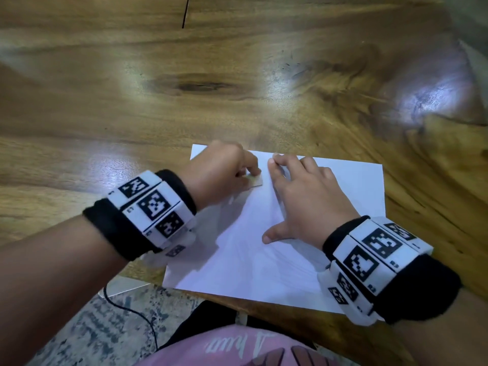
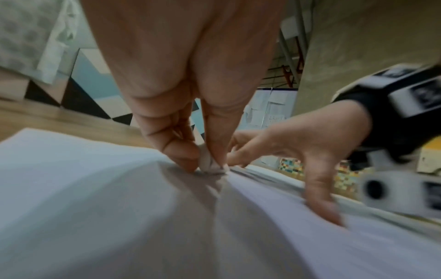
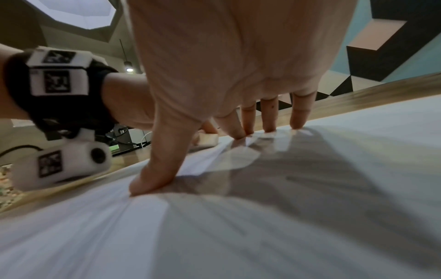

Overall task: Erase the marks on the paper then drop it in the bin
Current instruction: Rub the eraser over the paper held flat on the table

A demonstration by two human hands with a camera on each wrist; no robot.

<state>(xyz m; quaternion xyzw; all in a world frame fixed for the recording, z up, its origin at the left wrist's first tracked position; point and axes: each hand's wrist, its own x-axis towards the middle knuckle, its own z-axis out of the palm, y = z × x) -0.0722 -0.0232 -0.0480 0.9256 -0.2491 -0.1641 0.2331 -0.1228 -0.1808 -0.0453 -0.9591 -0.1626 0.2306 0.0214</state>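
A white sheet of paper (image 1: 264,262) lies on the wooden table near its front edge. My left hand (image 1: 224,170) pinches a small pale eraser (image 1: 255,180) and holds it down on the paper near its far left corner. The same eraser (image 2: 211,164) shows between thumb and fingers in the left wrist view. My right hand (image 1: 303,196) lies flat on the paper just right of the eraser, fingers spread and straight, thumb (image 3: 152,175) pressing down. No marks on the paper can be made out. No bin is in view.
The wooden table (image 1: 184,88) stretches far and wide behind the paper. Its front edge runs just below the sheet, with patterned floor (image 1: 92,326) and a thin black cable (image 1: 132,310) beneath. A pink garment (image 1: 237,350) shows at the bottom.
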